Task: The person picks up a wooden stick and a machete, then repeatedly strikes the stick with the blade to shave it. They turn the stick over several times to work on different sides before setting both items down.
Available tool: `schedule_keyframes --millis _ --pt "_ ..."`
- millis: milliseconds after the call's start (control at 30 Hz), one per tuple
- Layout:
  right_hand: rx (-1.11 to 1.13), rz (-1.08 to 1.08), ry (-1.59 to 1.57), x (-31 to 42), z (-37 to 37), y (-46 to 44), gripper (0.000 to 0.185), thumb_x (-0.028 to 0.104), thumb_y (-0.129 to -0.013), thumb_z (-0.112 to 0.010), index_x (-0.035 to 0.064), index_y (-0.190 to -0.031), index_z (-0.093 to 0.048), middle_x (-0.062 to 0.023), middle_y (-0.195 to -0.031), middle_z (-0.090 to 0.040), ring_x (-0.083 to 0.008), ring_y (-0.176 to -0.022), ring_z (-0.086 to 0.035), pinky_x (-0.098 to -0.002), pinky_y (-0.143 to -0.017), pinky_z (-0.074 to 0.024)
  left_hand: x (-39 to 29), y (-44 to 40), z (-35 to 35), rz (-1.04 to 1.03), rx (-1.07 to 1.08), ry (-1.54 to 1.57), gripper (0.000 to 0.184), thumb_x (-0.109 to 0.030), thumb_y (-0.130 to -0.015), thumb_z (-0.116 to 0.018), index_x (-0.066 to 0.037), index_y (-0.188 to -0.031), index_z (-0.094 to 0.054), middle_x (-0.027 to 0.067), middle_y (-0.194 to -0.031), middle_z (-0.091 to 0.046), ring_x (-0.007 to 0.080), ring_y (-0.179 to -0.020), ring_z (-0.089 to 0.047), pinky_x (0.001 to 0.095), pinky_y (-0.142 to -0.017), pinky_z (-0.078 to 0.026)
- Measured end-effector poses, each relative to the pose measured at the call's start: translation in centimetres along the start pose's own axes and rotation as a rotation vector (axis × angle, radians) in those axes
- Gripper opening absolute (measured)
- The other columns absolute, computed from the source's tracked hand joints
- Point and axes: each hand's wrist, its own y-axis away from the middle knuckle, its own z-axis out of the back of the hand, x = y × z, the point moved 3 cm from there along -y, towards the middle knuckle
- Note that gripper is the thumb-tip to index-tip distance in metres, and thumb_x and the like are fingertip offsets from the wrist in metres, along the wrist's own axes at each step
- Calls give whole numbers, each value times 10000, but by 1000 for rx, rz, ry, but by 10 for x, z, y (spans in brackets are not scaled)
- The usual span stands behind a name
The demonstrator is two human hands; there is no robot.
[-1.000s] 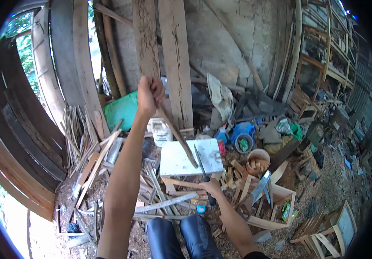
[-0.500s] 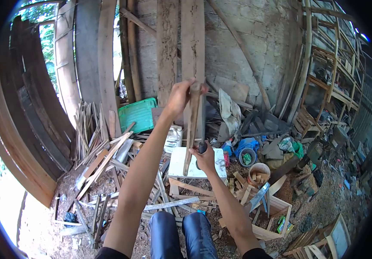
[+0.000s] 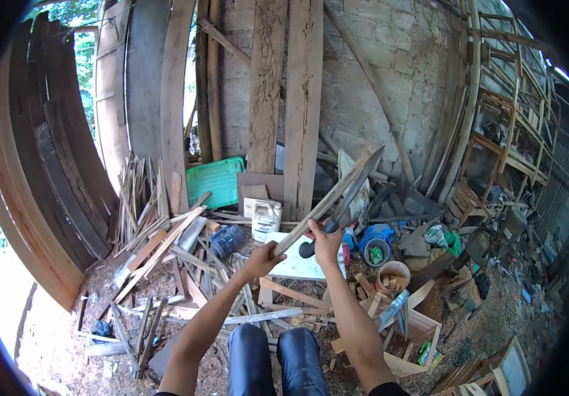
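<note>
Now, from the head camera, we look down on two bare hands held out in front. Our left arm comes up from the low left, and its wrist turns in toward the middle. The left hand [image 3: 262, 261] has its fingers curled shut around the low end of a wooden stick [image 3: 334, 195]. That stick slants up and away to the right, over a small white table [image 3: 304, 267].

Our right arm reaches almost straight ahead. The right hand [image 3: 327, 246] is wrapped around the black handle of a big knife [image 3: 357, 188], with its thumb up next to the stick. We cannot tell if the thumb presses on the wood. The dark blade points up and right, just beside the stick. Both hands are in front of our knees [image 3: 250, 360], left lower than right. Past the table stands a white jug [image 3: 266, 220].
</note>
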Motion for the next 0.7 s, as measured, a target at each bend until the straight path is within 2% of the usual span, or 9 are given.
schedule_keyframes --millis 67,133,233,300,333,400,533,567,700 --pt "-3 -83 111 15 6 2 254 84 -790 -704 -16 -882 -489 -93 -758 -597 -173 -582 -615 -310 -530 -578 -12 6 11 -46 -65 56 498 -405 -831 -638 7 -1100 -564 174 -764 -631 269 -672 -616 377 -608 -456" --pt "-42 -43 347 34 18 7 266 164 -808 -704 -19 -839 -515 -99 -705 -618 -140 -441 -566 -244 -407 -455 -18 9 24 -1 -93 58 445 -420 -819 -647 -2 -970 -628 156 -711 -627 267 -642 -611 361 -596 -461" --pt "-87 -50 524 44 40 9 320 192 -800 -715 -35 -918 -523 -101 -749 -604 -157 -567 -586 -266 -489 -454 -11 9 35 3 -145 -113 472 -482 -803 -628 -45 -980 -649 151 -742 -653 287 -722 -646 379 -655 -496" --pt "-238 325 884 56 52 12 294 155 -773 -726 -30 -919 -550 -129 -800 -609 -232 -679 -594 -338 -618 -466 -14 13 43 46 -171 -204 499 -534 -778 -618 -84 -989 -663 152 -804 -670 301 -805 -656 401 -714 -513" --pt "-242 320 888 58 59 10 294 155 -773 -726 -30 -919 -550 -129 -800 -609 -232 -679 -594 -338 -618 -466 -13 13 46 46 -163 -202 499 -534 -778 -618 -84 -989 -663 152 -804 -670 301 -805 -656 401 -714 -513" --pt "-100 504 878 68 66 4 302 101 -726 -737 -12 -958 -580 -142 -880 -609 -296 -808 -573 -386 -743 -442 -11 13 53 58 -180 -208 486 -494 -756 -671 -59 -972 -660 125 -776 -668 271 -742 -656 354 -675 -501" --pt "38 683 1015 79 65 -5 380 33 -691 -732 24 -1044 -590 -125 -1044 -592 -313 -974 -525 -371 -830 -419 -23 10 67 50 -122 -320 519 -580 -737 -629 -97 -923 -680 126 -779 -675 307 -766 -655 392 -698 -515" --pt "144 595 987 77 63 -6 316 122 -720 -732 14 -961 -559 -148 -1173 -552 -354 -1061 -488 -412 -964 -346 -28 9 71 67 -82 -377 539 -611 -720 -622 -110 -910 -683 125 -766 -672 308 -757 -652 396 -690 -516" --pt "311 541 1165 61 65 0 381 336 -736 -733 43 -940 -599 -170 -1092 -587 -348 -1075 -500 -423 -930 -365 -43 4 87 -11 -51 -524 572 -644 -697 -618 -110 -892 -681 128 -746 -668 322 -726 -647 416 -657 -513"
